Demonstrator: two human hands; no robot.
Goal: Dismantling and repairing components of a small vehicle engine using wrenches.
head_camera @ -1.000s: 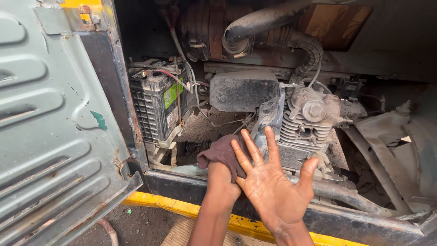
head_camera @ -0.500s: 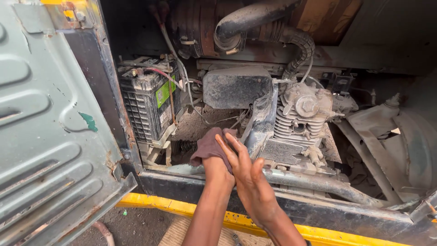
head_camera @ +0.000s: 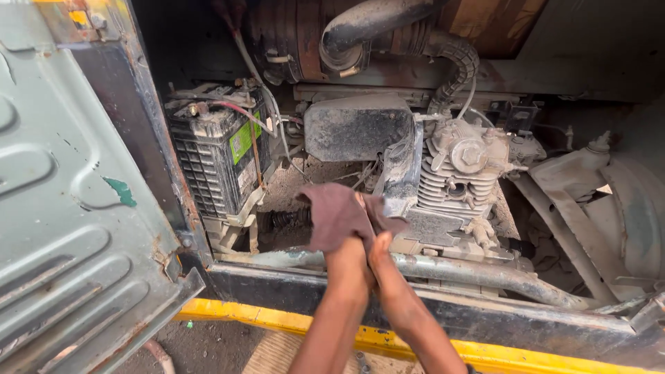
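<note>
A dark maroon rag is bunched over my left hand, which grips it from beneath so the fingers are hidden. My right hand presses against the left one, its fingers tucked into the same rag. Both hands hover in front of the open engine bay, just above a dusty metal pipe. They are left of a small finned engine.
A black battery with red and white cables stands at the bay's left. A grey-green metal door hangs open on the left. A black air hose curves overhead. A yellow edge strip runs below the bay.
My right hand, spread open with fingers apart a second ago, has closed in against the left hand and gone into the rag. The view has shifted closer.
</note>
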